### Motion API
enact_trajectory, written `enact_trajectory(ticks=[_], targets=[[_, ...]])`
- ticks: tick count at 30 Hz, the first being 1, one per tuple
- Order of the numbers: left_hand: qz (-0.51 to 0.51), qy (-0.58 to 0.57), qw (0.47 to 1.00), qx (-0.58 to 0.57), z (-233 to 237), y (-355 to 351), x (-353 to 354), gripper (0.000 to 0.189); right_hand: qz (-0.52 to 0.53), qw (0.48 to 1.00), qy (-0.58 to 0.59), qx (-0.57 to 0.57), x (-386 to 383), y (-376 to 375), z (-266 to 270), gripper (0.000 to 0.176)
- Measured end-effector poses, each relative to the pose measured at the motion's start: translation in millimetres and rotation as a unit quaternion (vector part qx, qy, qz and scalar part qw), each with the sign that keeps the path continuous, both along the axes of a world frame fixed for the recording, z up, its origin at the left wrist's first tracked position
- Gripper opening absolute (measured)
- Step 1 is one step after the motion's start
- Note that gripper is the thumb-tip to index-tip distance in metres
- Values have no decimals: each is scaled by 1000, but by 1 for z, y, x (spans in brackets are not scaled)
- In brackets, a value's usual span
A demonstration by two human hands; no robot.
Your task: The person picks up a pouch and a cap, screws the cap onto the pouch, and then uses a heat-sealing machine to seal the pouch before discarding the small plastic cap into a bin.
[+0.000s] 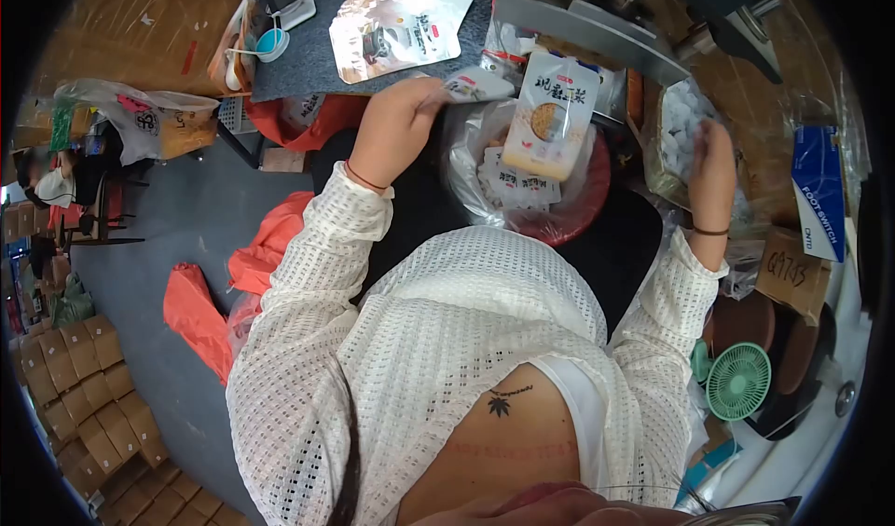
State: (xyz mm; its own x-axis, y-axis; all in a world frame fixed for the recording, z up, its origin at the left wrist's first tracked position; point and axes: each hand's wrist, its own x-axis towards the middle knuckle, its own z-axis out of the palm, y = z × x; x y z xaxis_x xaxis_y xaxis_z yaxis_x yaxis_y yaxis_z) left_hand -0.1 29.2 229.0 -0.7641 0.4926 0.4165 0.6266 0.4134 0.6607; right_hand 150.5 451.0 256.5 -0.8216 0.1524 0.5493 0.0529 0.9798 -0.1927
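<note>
My left hand (pixel 396 130) pinches the edge of a light printed pouch (pixel 477 85) at the table's front edge. To its right, a filled white and yellow pouch (pixel 552 116) stands upright at the machine, above a red tub (pixel 595 186) lined with clear plastic. Small printed packets (pixel 517 186) lie inside the tub. My right hand (pixel 713 177) is at a container (pixel 667 167) of small white packets (pixel 685 125); its fingers are smeared, and whether they grip a packet cannot be made out.
Shiny pouches (pixel 406 27) lie on the grey table (pixel 303 69), near a blue-rimmed cup (pixel 271 45). A metal machine (pixel 597 32) stands ahead. At the right are a blue box (pixel 819 191), a carton (pixel 792 270) and a green fan (pixel 738 381). Red bags (pixel 270 246) hang at the left.
</note>
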Motion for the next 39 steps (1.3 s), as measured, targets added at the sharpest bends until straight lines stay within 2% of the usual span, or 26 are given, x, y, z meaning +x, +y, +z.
enact_trajectory(ticks=[1,3,4,7,11,13,14,17,19,20,23,26,27,30,32,34,37,38,39], targets=[[-19,-88,995,31,4,2,7,12,-24,999,44,1,1,-4,0,18],[-55,-259,960,91,6,10,17,14,-39,997,59,-10,3,-12,5,17],[-73,-296,944,128,2,19,24,24,-46,997,68,-14,3,-16,9,17],[-101,-299,946,81,4,43,37,27,-5,988,81,-134,2,-43,19,15],[-153,-313,937,24,11,65,52,26,190,954,-4,-233,5,-108,50,10],[-168,-341,925,30,8,73,58,27,181,921,-6,-344,5,-126,49,7],[-173,-367,913,41,8,76,62,27,192,916,-13,-351,2,-129,49,6],[-211,-447,867,66,9,81,69,28,234,946,-36,-223,-3,-125,51,6],[-247,-492,829,98,7,84,74,30,237,943,-69,-223,-2,-124,55,7],[-267,-519,809,67,8,82,74,35,237,942,-87,-220,-2,-122,55,7],[-297,-620,710,148,-6,87,77,37,213,951,-83,-211,-1,-111,54,15],[-299,-593,740,108,-4,86,62,37,139,967,-38,-209,6,-94,50,26],[-294,-593,737,137,-6,87,53,37,129,959,-24,-252,9,-88,47,26],[-257,-613,714,218,-13,98,19,40,89,912,-78,-393,15,-87,42,23],[-233,-629,710,216,-15,106,-1,38,90,867,-82,-483,14,-96,35,21],[-227,-638,703,218,-16,112,-12,39,110,863,-49,-491,12,-106,26,22],[-213,-480,821,222,-20,110,-11,40,131,866,-32,-481,11,-109,16,23],[-88,-312,939,113,-27,99,-17,45,136,874,-40,-465,13,-103,12,22],[10,-192,975,110,-18,88,-22,47,140,882,-48,-448,15,-98,10,22]])
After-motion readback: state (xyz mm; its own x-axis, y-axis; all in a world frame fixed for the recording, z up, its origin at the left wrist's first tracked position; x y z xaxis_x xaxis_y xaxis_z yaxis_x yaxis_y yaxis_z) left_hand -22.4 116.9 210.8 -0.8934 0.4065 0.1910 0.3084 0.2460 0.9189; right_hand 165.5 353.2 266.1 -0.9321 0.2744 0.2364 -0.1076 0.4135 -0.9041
